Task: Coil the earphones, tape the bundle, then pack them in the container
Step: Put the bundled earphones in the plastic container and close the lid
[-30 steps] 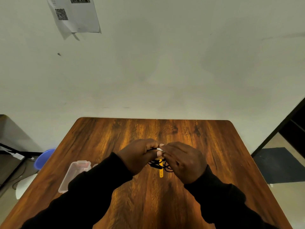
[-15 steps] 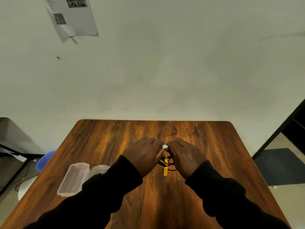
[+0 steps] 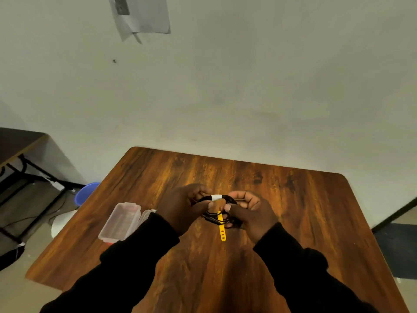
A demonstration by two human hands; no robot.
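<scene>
Open container [image 3: 120, 221] left of hands; left sleeve [image 3: 144, 245] overlaps it.

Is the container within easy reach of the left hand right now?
Probably yes. The container sits open on the table just beside the left sleeve, nothing between, but the left hand is shut on the earphones and must let go first.

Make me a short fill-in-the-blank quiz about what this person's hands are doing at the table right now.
1. Both hands, the left hand and the right hand, hold a coiled bundle of black ____.
2. The band of tape wrapped round the top of the bundle is ____ in colour.
3. A ____ strap hangs down from the coil.
4. The clear plastic container sits on the wooden table to the person's ____.

Missing words: earphones; white; yellow; left
</scene>
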